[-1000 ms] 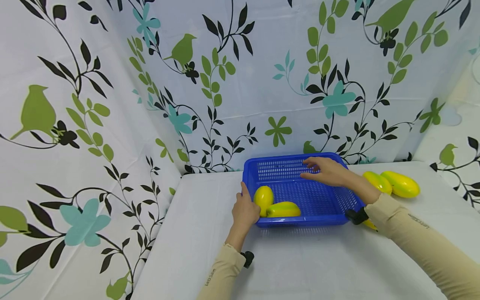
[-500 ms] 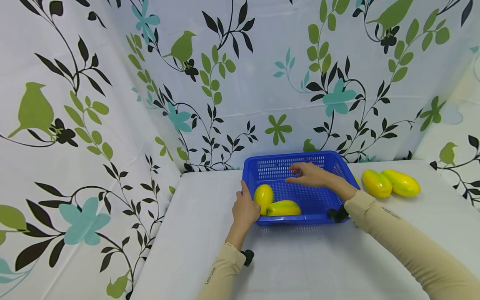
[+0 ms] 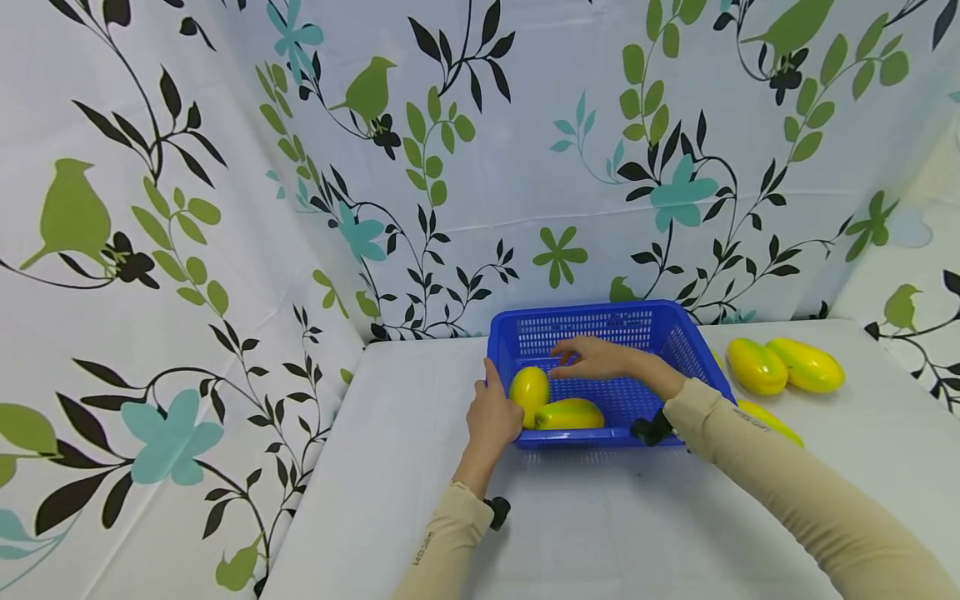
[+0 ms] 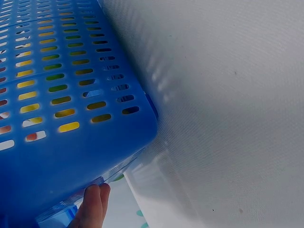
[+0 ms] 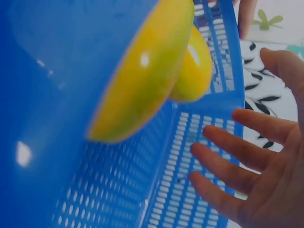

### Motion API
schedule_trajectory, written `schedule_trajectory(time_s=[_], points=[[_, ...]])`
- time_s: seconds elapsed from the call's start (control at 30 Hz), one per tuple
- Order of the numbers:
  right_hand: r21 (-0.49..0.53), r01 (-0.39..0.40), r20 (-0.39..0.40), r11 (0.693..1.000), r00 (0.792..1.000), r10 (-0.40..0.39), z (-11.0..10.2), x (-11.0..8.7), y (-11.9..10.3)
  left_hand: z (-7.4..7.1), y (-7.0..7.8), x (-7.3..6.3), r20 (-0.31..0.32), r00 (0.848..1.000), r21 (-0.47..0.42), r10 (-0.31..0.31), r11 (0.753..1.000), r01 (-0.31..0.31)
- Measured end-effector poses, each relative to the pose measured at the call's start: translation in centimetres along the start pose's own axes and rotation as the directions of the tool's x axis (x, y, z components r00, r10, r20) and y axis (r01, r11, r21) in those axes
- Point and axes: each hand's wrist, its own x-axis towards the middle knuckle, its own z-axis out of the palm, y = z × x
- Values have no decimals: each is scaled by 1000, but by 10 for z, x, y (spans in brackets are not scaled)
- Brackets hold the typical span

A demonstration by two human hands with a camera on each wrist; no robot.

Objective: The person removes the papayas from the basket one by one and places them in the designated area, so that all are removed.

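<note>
A blue perforated plastic basket [image 3: 577, 437] sits on the table. My left hand [image 3: 492, 417] grips its left side near the front corner; in the left wrist view, fingertips [image 4: 96, 197] show at the basket's edge. Inside the basket's left end, one yellow mango [image 3: 530, 390] stands behind another greenish-yellow mango [image 3: 572, 414] lying lengthwise. My right hand [image 3: 596, 358] hovers over the basket, its fingertips close to the rear mango. The right wrist view shows that hand's fingers [image 5: 223, 164] spread and holding nothing.
Right of the basket lie a yellow mango [image 3: 756, 367] and a longer one [image 3: 806, 365] side by side. Another mango [image 3: 772, 422] is partly hidden behind the right sleeve. A patterned curtain [image 3: 450, 167] hangs behind the white-covered table [image 3: 420, 400].
My right hand has moved left across the basket toward the mangoes, uncovering the fruit on the right. The left hand has stayed on the basket's left side.
</note>
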Motion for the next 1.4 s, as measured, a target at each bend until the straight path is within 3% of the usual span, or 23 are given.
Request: schedule_trajectory(time_s=[0.3, 0.47, 0.67, 1.07, 1.4], points=[[-99, -17, 213, 995, 976, 38, 13, 10, -7, 1, -1, 0, 1, 1000, 10, 3, 1000, -3], [-96, -53, 272, 994, 959, 77, 23, 11, -10, 0, -1, 1, 2, 1000, 19, 1, 1000, -1], [-91, -6, 335, 996, 941, 36, 30, 10, -7, 0, -1, 2, 2, 1000, 15, 0, 1000, 0], [-70, 4, 305, 998, 952, 18, 31, 3, -2, 2, 1, 1, 0, 1000, 11, 3, 1000, -3], [-92, -36, 213, 995, 976, 54, 20, -15, -5, 1, -1, 1, -8, 1000, 5, 0, 1000, 0]])
